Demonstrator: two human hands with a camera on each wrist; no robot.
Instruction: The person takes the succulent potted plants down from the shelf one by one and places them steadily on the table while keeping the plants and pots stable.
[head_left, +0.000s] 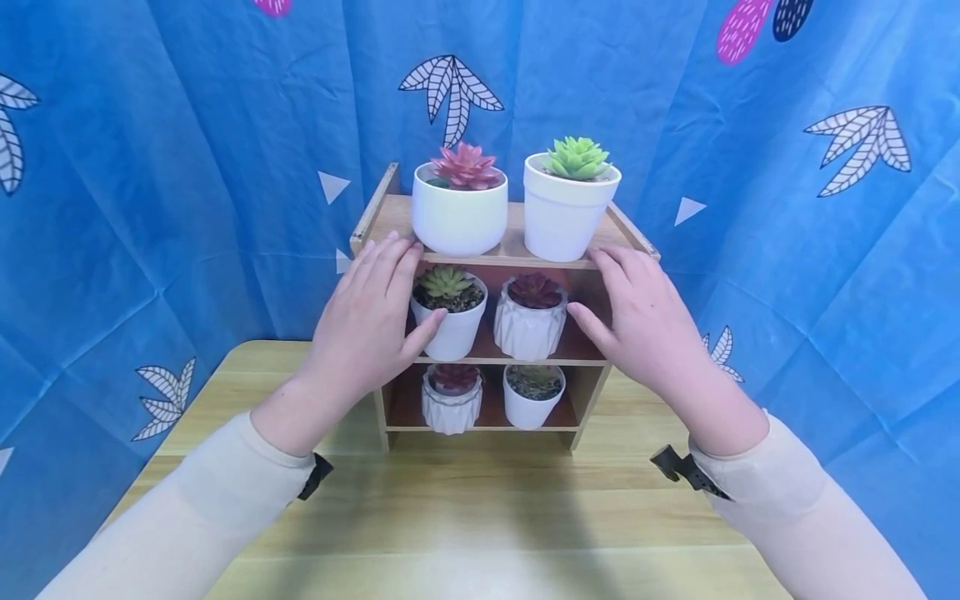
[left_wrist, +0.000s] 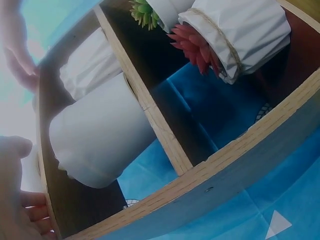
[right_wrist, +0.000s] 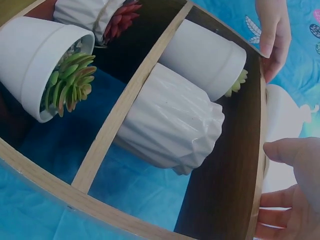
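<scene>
A small wooden shelf unit [head_left: 468, 361] holds potted succulents on three levels. My left hand [head_left: 367, 321] rests its extended fingers at the top board's left front edge, near the round white pot with a pink succulent [head_left: 460, 218]. Its thumb stands in front of a white pot with a green succulent [head_left: 452, 331] on the middle level. At the right front edge, fingers of my right hand [head_left: 645, 321] touch the board beside the white pot with a bright green succulent [head_left: 566, 212]. Its thumb points toward a ridged white pot with a dark red succulent [head_left: 528, 329].
On the bottom level stand a ridged white pot [head_left: 452, 408] and a smooth white pot [head_left: 531, 408]. A wooden table [head_left: 465, 517] carries the unit. Blue patterned cloth [head_left: 247, 150] hangs behind and on both sides.
</scene>
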